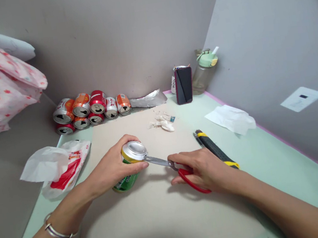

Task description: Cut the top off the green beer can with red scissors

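Left grip (111, 167): wrapped round the green can (134, 152), tilted silver end up over the desk (275, 165)
Right grip (205, 167): curled round the red-handled scissors (162, 162), blades at the can's rim
Left thumb (138, 167): could get nicked imo, if the blades skid off slick metal

Can (134, 150) glossy metal; scissor blades (159, 161) metal, handles (192, 185) plastic.

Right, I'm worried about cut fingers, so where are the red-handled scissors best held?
I'd hold the scissors by the red handles, coming from the right, as the right hand does. The metal end points left, to the can in the left hand, so that side should keep gripping fingers behind the blades.
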The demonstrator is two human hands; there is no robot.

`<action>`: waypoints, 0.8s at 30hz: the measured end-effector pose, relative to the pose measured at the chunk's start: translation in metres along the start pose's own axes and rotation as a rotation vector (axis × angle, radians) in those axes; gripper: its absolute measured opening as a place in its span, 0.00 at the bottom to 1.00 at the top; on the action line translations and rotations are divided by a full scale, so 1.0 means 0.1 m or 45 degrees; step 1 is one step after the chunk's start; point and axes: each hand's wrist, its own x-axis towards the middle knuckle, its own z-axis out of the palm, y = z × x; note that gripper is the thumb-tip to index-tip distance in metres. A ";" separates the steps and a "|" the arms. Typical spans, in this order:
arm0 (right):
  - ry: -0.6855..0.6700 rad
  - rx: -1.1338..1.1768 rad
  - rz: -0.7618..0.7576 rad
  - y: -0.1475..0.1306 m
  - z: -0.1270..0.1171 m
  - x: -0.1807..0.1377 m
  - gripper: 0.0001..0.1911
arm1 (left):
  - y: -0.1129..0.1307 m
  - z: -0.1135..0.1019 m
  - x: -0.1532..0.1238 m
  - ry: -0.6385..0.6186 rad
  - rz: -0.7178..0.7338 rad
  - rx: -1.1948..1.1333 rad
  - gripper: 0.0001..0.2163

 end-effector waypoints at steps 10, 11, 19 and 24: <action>-0.010 0.014 0.006 -0.01 0.00 -0.01 0.22 | 0.01 0.00 -0.02 -0.009 0.005 -0.006 0.20; -0.010 0.010 0.008 -0.01 0.00 -0.01 0.22 | 0.01 0.00 -0.02 -0.009 0.005 -0.003 0.20; -0.015 0.008 0.007 -0.01 -0.01 0.00 0.23 | 0.03 0.00 -0.02 0.011 -0.003 0.024 0.20; -0.019 0.007 0.004 -0.01 -0.01 0.00 0.24 | 0.02 0.00 -0.01 -0.004 0.001 0.004 0.20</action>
